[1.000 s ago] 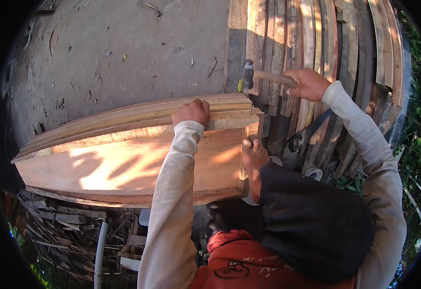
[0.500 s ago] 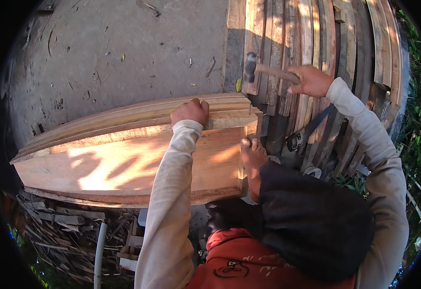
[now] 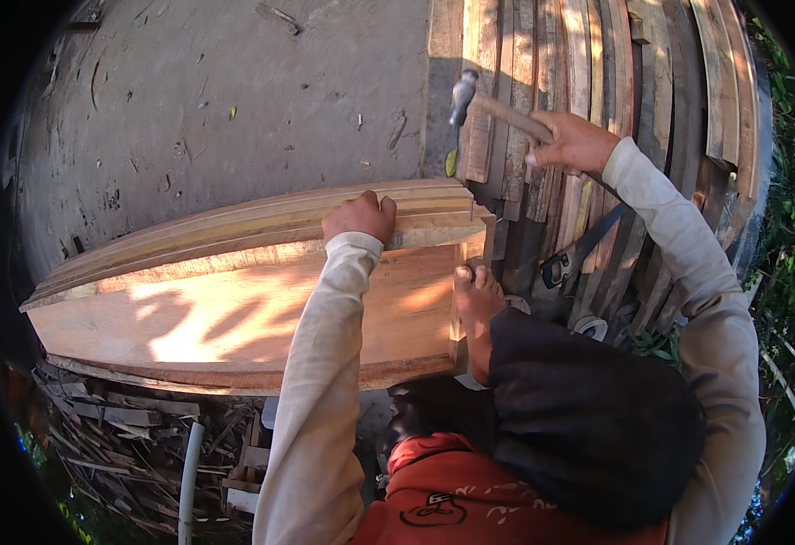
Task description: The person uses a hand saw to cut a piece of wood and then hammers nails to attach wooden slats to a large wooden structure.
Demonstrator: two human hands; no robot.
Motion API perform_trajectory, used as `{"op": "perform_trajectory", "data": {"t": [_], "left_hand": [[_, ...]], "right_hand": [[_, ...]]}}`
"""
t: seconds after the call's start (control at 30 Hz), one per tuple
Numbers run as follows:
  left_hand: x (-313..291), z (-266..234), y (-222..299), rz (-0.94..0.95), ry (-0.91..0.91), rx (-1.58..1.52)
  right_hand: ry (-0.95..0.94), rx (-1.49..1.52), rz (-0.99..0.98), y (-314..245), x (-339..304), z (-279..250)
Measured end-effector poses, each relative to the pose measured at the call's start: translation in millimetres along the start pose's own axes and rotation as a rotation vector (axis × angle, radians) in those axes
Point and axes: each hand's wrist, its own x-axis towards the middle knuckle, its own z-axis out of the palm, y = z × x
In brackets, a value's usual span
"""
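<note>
A long wooden box-like frame (image 3: 388, 363) with a plywood panel (image 3: 397, 309) lies before me. My left hand (image 3: 359, 218) is closed over the board (image 3: 270, 221) along its far side. In my right hand (image 3: 576, 143) is a hammer (image 3: 512, 119), gripped by its wooden handle. The metal head is raised above and beyond the frame's far right corner, apart from the wood. A thin nail (image 3: 472, 211) stands upright in that corner. My bare foot (image 3: 479, 295) rests against the frame's right end piece.
Long planks (image 3: 588, 54) lie side by side at the far right. A handsaw (image 3: 579, 250) with a black handle rests on them. Scrap wood (image 3: 134, 436) and a pale pipe (image 3: 189, 481) are at the near left. Bare concrete (image 3: 261, 100) stretches beyond the frame.
My right hand has carried the hammer a little farther away and to the left, and its head has tilted. My left hand holds the same place on the board.
</note>
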Motion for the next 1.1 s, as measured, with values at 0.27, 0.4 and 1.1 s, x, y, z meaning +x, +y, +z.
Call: {"op": "perform_trajectory", "data": {"t": [0.27, 0.4, 1.1], "left_hand": [[5.6, 4.1, -5.1, -0.053, -0.037, 0.014], [2.1, 12.9, -5.2, 0.006, -0.022, 0.006], [21.0, -0.3, 0.5, -0.030, 0.007, -0.032]], "right_hand": [[0.715, 0.814, 0.148, 47.5, 16.1, 25.3], [-0.338, -0.307, 0.229, 50.7, 7.9, 48.6], [0.688, 0.607, -0.167, 3.0, 16.8, -95.7]]}}
